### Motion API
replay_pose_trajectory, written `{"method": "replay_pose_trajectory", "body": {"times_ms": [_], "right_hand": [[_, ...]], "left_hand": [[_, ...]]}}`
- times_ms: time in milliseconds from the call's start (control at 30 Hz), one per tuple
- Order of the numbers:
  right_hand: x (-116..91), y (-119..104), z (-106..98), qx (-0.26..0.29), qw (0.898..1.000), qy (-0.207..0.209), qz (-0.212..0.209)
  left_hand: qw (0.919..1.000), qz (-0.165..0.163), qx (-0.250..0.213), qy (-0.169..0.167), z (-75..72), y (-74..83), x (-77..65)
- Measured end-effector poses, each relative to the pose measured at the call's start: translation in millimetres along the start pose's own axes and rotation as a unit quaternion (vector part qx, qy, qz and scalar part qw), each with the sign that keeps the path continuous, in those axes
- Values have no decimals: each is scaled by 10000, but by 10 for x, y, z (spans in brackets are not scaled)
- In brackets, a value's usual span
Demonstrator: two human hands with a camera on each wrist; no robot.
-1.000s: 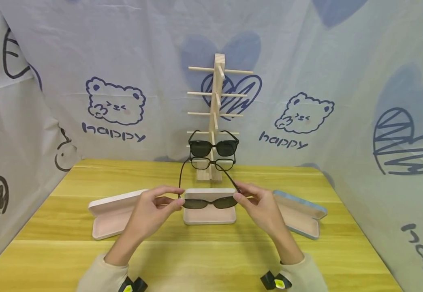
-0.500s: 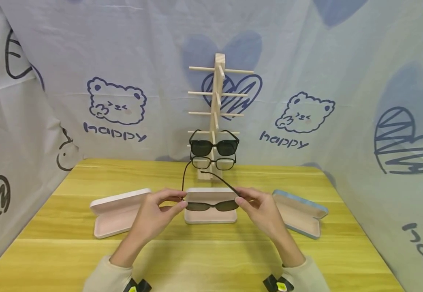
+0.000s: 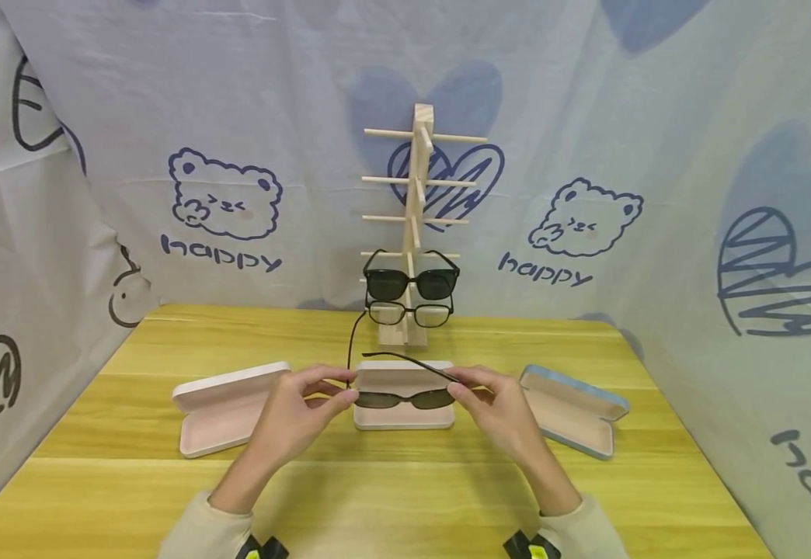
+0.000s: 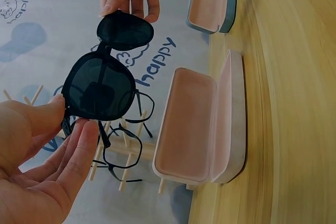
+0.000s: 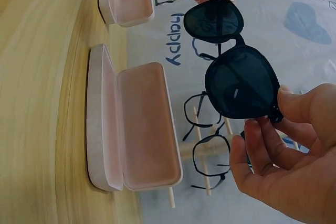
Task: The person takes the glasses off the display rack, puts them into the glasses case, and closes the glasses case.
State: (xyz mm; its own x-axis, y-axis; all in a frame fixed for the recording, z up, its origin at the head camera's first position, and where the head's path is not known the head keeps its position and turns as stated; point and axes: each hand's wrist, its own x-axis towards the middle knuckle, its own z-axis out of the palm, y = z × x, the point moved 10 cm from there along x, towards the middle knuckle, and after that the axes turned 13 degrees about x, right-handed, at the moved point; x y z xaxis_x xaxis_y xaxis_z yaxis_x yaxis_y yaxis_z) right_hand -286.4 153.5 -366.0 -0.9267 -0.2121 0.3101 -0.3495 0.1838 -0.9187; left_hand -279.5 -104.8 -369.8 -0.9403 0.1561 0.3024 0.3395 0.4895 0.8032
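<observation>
The left hand (image 3: 311,405) and right hand (image 3: 495,405) pinch the black, dark-lensed sunglasses (image 3: 432,400) up near the open, long, pink middle case (image 3: 402,425) on the yellow wooden desk (image 3: 405,497), maybe folding them, so their thin arms (image 3: 405,359) likely need bending fully in next.

The surroundings are hung with a pale cloth (image 3: 321,54), printed with blue hearts (image 3: 471,93), bear faces (image 3: 225,198) and the word "happy" (image 3: 220,254). A wooden rack (image 3: 415,163) is stood at the back of a yellowish wood-grained table (image 3: 391,497). Low on it, black-framed dark glasses (image 3: 386,285) are hung just above clear-lensed glasses (image 3: 384,314). A whitish case (image 3: 227,406) is laid open at the left, a blue case (image 3: 576,398) at the right.
</observation>
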Motion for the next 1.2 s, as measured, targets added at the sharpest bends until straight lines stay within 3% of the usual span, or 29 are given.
{"method": "replay_pose_trajectory", "body": {"times_ms": [367, 1200], "right_hand": [[4, -21, 36, -374, 9991, -89, -169], [5, 18, 76, -661, 9978, -104, -34]], "left_hand": [[9993, -292, -170, -188, 7, -45, 8], [9995, -247, 114, -175, 19, -65, -2]]}}
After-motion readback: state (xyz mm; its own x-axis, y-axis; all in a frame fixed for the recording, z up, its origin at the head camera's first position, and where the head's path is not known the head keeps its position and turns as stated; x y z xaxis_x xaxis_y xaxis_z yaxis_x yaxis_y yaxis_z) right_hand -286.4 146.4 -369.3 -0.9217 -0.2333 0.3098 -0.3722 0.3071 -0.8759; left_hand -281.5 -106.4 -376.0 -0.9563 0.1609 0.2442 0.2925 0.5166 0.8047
